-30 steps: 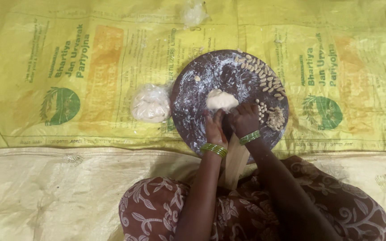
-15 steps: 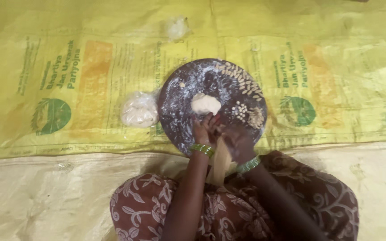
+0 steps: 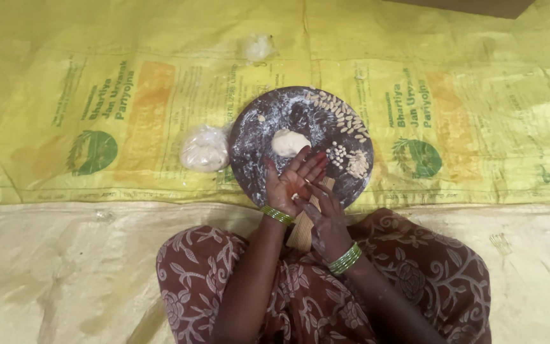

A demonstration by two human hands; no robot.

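Observation:
A round dark board point(image 3: 268, 124) dusted with flour lies on a yellow sheet in front of my knees. On it sit a pale dough lump point(image 3: 289, 142) and several small shaped dough pieces point(image 3: 342, 114) along the right side. My left hand point(image 3: 291, 181) is held palm up over the board's near edge, fingers spread. A tiny white dough bit point(image 3: 295, 196) lies near the heel of that palm. My right hand point(image 3: 326, 216) is just below it, its stretched fingertips touching the left palm. A light wooden piece point(image 3: 302, 232) shows under both hands.
A dough ball wrapped in clear plastic point(image 3: 204, 150) lies left of the board. A small crumpled plastic bag point(image 3: 257, 48) sits farther back. The yellow printed sheet point(image 3: 466, 95) overlaps a pale sheet point(image 3: 65, 267) nearer me. My patterned brown clothing point(image 3: 415, 274) fills the bottom.
Both hands have drawn back from the dough lump toward my body. The left hand has turned palm up, and the right fingertips now rest on it.

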